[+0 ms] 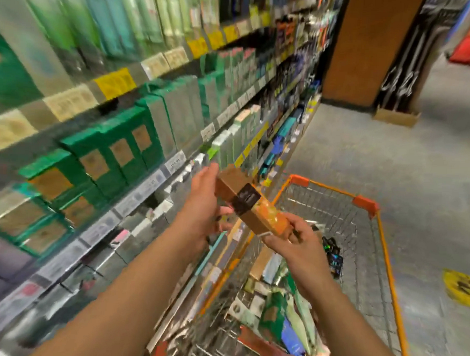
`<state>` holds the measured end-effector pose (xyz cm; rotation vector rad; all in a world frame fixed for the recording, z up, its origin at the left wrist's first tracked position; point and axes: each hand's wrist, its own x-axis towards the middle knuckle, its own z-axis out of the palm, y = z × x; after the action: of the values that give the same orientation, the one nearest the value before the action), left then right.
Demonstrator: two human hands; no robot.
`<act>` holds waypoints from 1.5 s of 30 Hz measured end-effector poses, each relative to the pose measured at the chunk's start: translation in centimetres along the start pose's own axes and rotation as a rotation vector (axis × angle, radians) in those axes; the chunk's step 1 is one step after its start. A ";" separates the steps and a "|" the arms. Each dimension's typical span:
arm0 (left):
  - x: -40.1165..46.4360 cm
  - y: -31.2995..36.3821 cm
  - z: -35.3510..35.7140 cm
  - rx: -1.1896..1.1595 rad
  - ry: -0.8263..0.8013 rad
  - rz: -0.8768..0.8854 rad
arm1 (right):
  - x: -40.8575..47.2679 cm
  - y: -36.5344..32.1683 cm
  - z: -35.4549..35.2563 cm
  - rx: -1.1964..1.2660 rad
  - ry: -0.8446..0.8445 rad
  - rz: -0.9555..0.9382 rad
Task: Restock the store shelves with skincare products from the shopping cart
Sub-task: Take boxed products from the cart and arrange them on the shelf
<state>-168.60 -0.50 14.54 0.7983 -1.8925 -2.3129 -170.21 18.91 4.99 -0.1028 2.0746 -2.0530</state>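
Both hands are closed on one long brown box [250,205], which is held at the centre of the frame, tilted from upper left down to lower right. The left hand [204,203] is wrapped around the box's upper left end, with the thumb tip raised above it. The right hand [298,238] is clasped under and around the lower right end, where an orange patch is printed on the box. A dark label is seen across the middle of the box, between the two hands. Both bare forearms are extended from the bottom edge of the frame.

The box is held above the near left corner of a wire shopping cart [386,265] with an orange rim, which fills the lower right of the frame. Mixed packages [284,314] in green, blue and white are piled in the cart's near end, and a small dark item [333,253] lies further along its floor.

The left half of the frame is taken up by store shelves [136,192], blurred by motion. Green boxes with brown panels [116,151] are ranged on the middle shelf at the left, and pale green cartons are stood on the rows above. Price tags, white and yellow, are fixed along the shelf edges. A yellow floor sticker [462,291] is seen at the right edge.
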 end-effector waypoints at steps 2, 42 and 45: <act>-0.9 1.8 -1.4 0.021 0.014 0.087 | 0.3 -2.2 1.1 -0.052 -0.043 -0.081; -17.3 12.4 -30.6 -0.492 0.581 0.700 | -4.4 -31.8 40.4 0.180 -0.861 -0.460; -18.1 12.4 -32.2 -0.290 0.631 0.704 | -5.0 -33.4 41.7 0.145 -0.914 -0.517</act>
<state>-143.01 -26.34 28.69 0.5904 -1.2464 -1.5916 -160.32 -21.60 38.78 -1.3764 1.3849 -1.8222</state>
